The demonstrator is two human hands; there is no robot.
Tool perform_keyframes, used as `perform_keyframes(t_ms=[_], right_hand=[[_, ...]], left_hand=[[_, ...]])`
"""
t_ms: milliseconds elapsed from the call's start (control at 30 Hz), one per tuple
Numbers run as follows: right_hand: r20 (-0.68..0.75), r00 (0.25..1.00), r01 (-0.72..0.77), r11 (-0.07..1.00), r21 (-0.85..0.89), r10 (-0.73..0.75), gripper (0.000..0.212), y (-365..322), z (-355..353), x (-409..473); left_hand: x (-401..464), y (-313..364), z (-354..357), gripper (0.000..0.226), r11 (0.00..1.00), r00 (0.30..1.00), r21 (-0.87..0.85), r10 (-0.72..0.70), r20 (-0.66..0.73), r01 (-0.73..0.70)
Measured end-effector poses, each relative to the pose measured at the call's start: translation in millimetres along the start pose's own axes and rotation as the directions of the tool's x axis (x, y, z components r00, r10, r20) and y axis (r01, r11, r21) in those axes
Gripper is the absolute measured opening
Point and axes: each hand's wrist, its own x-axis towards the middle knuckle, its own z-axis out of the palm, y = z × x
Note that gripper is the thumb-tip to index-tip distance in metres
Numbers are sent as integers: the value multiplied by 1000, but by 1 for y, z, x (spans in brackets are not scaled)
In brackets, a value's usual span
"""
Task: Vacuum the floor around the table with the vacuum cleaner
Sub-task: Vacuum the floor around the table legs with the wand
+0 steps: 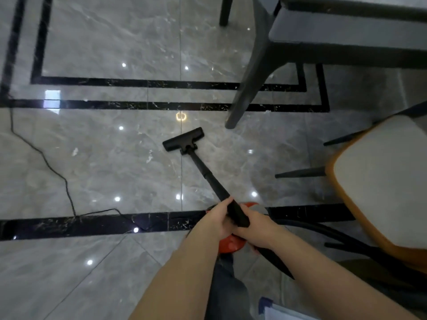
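I have both hands wrapped on the vacuum wand: left hand higher, right hand lower. The floor head sits flat on the tiles, just near-left of the grey chair leg. Mid-sweep, I judge; next I should push right, around that leg.

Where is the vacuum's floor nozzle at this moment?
In the head view, the floor nozzle sits flat on the grey tile near centre, just left of the dark chair leg and below the black inlay strips.
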Motion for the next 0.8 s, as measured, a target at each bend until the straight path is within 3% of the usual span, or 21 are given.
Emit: perform_keyframes(t_ms=[67, 233, 433, 633, 800], right_hand=[[35, 999, 21, 1000, 5, -21, 73, -11, 3, -4], [110, 994, 38, 986, -163, -20, 83, -35, 25, -42], [62, 997, 72, 945, -318, -55, 72, -45, 38, -89], [49, 992, 129, 926, -355, -120, 71, -43, 61, -83], [27, 988, 149, 923, -355, -149, 71, -58, 90, -70]], left_hand=[[-5, -2, -12, 45, 999, 999, -14, 50, -12, -50], [-27, -5, -13, 43, 963, 961, -163, 177, -215, -214], [-67, -30, -18, 38, 939, 965, -267, 166, -204, -218], [-75, -36, -49, 35, 934, 965, -292, 147, -218, -208], [-82, -31, -89, 34, 920, 981, -351, 132, -139, -174]])
